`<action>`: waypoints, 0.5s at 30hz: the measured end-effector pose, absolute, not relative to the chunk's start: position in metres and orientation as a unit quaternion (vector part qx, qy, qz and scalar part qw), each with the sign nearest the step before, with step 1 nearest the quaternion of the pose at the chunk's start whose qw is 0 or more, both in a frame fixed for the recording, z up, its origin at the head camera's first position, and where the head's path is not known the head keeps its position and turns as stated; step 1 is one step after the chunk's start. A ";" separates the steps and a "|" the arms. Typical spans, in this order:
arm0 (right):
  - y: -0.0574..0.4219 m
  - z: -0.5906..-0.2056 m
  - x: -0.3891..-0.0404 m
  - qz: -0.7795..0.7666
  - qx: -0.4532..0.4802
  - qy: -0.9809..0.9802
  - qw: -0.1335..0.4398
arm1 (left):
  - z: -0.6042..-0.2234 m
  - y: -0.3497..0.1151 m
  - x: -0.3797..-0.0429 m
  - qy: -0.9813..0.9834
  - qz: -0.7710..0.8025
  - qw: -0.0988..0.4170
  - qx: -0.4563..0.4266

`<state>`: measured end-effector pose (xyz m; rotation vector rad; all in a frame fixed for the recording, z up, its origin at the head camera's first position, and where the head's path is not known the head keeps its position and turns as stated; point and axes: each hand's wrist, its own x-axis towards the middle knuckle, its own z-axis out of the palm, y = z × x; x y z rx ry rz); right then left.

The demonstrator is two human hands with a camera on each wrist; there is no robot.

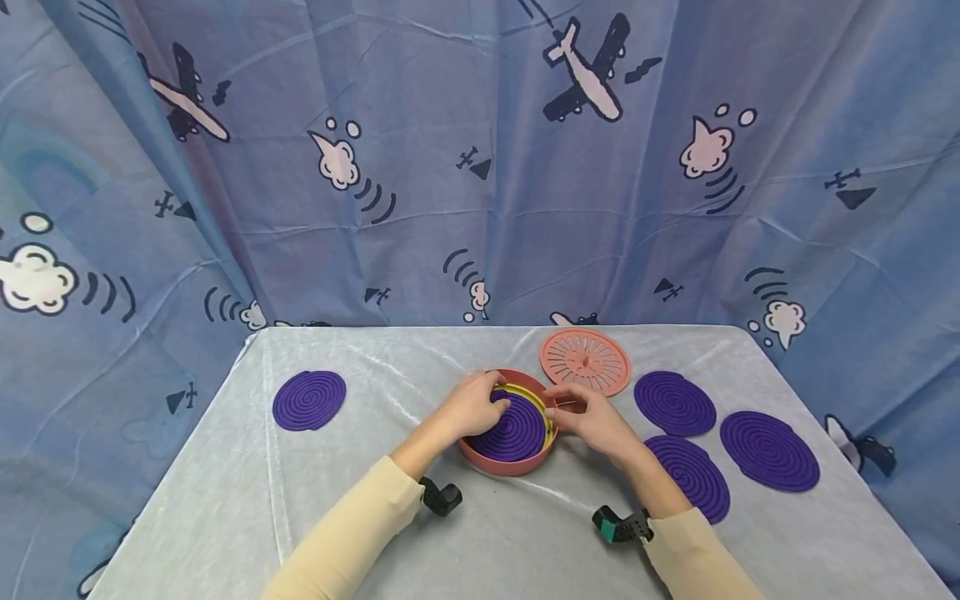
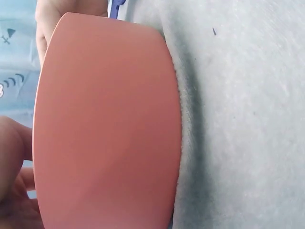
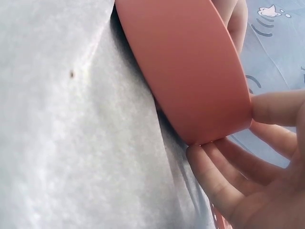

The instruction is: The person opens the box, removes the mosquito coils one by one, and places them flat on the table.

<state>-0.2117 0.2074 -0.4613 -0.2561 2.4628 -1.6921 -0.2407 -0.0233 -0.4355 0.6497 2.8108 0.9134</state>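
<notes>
A round salmon-pink mosquito coil box [image 1: 504,469] sits on the table in front of me. Inside it lies a purple mosquito coil [image 1: 512,433], and a yellow curved edge [image 1: 531,395] shows along its far right side. My left hand [image 1: 471,404] reaches over the left rim, its thumb and fingers at the coil's upper left edge. From the right, my right hand [image 1: 592,419] grips the box; in the right wrist view its thumb is at the rim and its fingertips press the outer wall [image 3: 190,71]. The left wrist view shows mostly the box's side [image 2: 109,119], hiding the left fingertips.
A slotted pink lid [image 1: 585,361] lies behind the box to the right. Three purple coils [image 1: 675,403] are spread on the right side of the table, and another coil [image 1: 309,401] lies at the left. A patterned blue curtain [image 1: 495,167] hangs behind the table.
</notes>
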 end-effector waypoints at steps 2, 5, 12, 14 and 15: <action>0.207 -0.461 -0.212 -0.562 -0.088 0.819 0.073 | -0.437 -0.023 -0.241 0.929 0.294 0.055 0.217; 0.208 -0.461 -0.211 -0.562 -0.088 0.819 0.074 | -0.438 -0.023 -0.240 0.930 0.288 0.058 0.223; 0.209 -0.462 -0.212 -0.560 -0.085 0.821 0.075 | -0.437 -0.024 -0.239 0.922 0.303 0.055 0.235; 0.210 -0.462 -0.212 -0.557 -0.084 0.823 0.075 | -0.438 -0.025 -0.238 0.918 0.314 0.049 0.237; 0.209 -0.462 -0.212 -0.557 -0.084 0.823 0.074 | -0.439 -0.026 -0.238 0.916 0.322 0.045 0.237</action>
